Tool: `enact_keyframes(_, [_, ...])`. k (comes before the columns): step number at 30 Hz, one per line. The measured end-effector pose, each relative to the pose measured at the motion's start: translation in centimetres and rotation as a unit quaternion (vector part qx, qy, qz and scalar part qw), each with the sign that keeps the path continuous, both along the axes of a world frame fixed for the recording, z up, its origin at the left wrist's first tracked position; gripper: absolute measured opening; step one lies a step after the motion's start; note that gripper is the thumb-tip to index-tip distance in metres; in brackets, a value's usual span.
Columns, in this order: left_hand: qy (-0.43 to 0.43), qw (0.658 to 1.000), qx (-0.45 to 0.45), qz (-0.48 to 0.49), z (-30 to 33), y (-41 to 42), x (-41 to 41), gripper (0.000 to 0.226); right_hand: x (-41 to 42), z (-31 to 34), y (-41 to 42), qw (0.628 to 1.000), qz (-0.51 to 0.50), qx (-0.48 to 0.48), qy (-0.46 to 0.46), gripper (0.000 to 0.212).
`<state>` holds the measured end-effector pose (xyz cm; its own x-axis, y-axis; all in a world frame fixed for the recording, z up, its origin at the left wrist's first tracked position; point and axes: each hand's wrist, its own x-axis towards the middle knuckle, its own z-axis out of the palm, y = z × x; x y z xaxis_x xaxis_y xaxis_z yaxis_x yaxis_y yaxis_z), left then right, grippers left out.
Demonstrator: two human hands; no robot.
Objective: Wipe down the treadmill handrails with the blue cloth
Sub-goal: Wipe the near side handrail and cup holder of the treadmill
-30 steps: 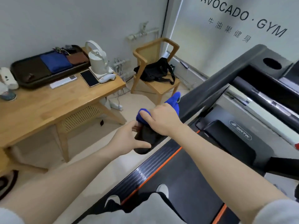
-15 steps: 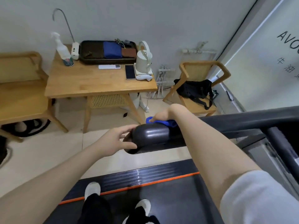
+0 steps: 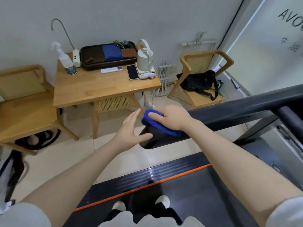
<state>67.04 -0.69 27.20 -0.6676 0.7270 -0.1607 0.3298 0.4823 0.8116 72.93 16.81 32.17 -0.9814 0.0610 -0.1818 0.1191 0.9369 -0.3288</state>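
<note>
The black treadmill handrail runs from the right edge to its rounded end at the centre. A blue cloth is draped over the rail near that end. My right hand lies on top of the cloth, fingers curled over it, pressing it to the rail. My left hand is at the rail's end with fingers straight; its thumb touches the end cap and the fingers stand off it.
A wooden table stands beyond the rail with a spray bottle, a black tray, a phone and a kettle. Wooden chairs flank it; the right one holds a black bag. The treadmill belt lies below.
The view has swung left along the rail. My right hand has brought the cloth closer to the rail's end. My left hand has opened and lifted its fingers off the end cap.
</note>
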Motion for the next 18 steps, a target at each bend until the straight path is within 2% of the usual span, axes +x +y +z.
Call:
enact_keyframes(2, [-0.021,0.998,0.048,0.025,0.1,-0.5,-0.3,0.074,-0.5,-0.2,0.9,0.993,-0.105,0.045,-0.03,0.057])
enact_keyframes(5, [-0.026,0.992,0.084,0.093,0.7,-1.6,-1.7,0.06,-1.3,-1.4,-0.7,0.97,-0.193,0.151,-0.008,0.053])
enact_keyframes(8, [-0.005,0.988,0.071,0.136,0.4,-2.7,-3.4,0.054,-0.9,-3.2,-5.0,0.937,-0.233,0.229,0.119,0.05])
enact_keyframes(10, [-0.01,0.988,0.064,0.143,0.0,-3.0,-4.0,0.049,0.1,-4.9,-8.1,0.92,-0.223,0.229,0.226,0.047])
enact_keyframes(11, [-0.01,0.989,0.06,0.136,-0.1,-3.0,-4.1,0.046,0.6,-6.3,-9.5,0.92,-0.191,0.238,0.248,0.045])
enact_keyframes(13, [-0.007,0.993,0.056,0.106,-0.2,-2.9,-4.1,0.042,1.7,-8.9,-11.5,0.916,-0.123,0.316,0.215,0.046])
enact_keyframes(15, [0.003,0.996,0.05,0.069,0.0,-2.6,-3.9,0.039,2.5,-10.2,-12.0,0.898,-0.104,0.381,0.192,0.047])
enact_keyframes(18, [0.02,0.999,0.041,0.015,0.5,-2.5,-3.6,0.035,3.0,-10.9,-10.8,0.876,-0.112,0.395,0.254,0.034])
